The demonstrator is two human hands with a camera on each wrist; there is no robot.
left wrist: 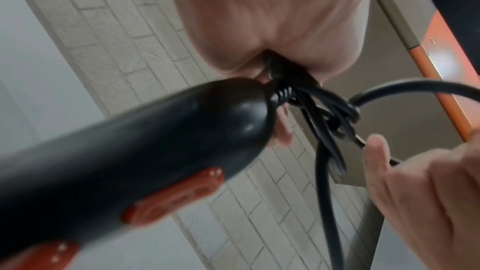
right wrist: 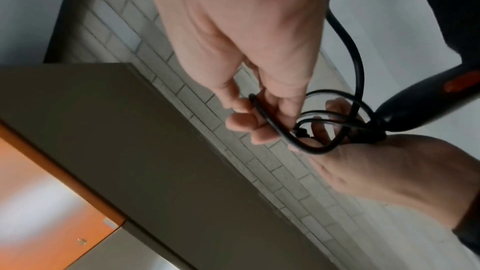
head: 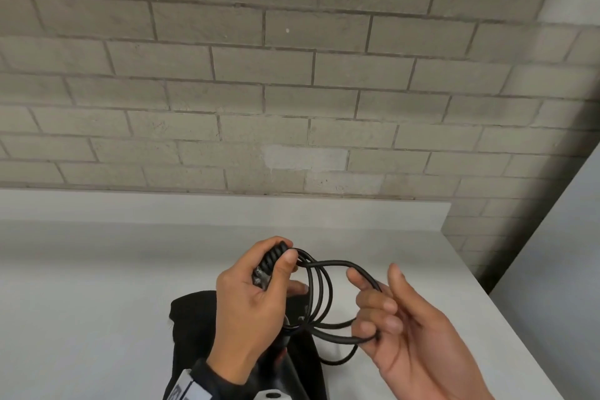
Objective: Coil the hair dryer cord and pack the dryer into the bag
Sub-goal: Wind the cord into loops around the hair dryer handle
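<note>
The black hair dryer cord (head: 319,289) is gathered in several loops above the table. My left hand (head: 282,252) grips the loops together with the ribbed cord end, thumb pressed on top. The dryer's black handle (left wrist: 130,161) with red buttons hangs from that end below my left hand, and shows in the right wrist view as the dryer (right wrist: 420,102). My right hand (head: 373,279) curls its fingers round the outer loop to the right. A black bag (head: 191,312) lies flat on the table under my hands, partly hidden by my left arm.
The white table (head: 97,286) runs back to a grey brick wall (head: 292,91). Its right edge (head: 487,295) falls away close to my right hand. In the wrist views a dark beam and an orange panel (right wrist: 39,192) hang overhead.
</note>
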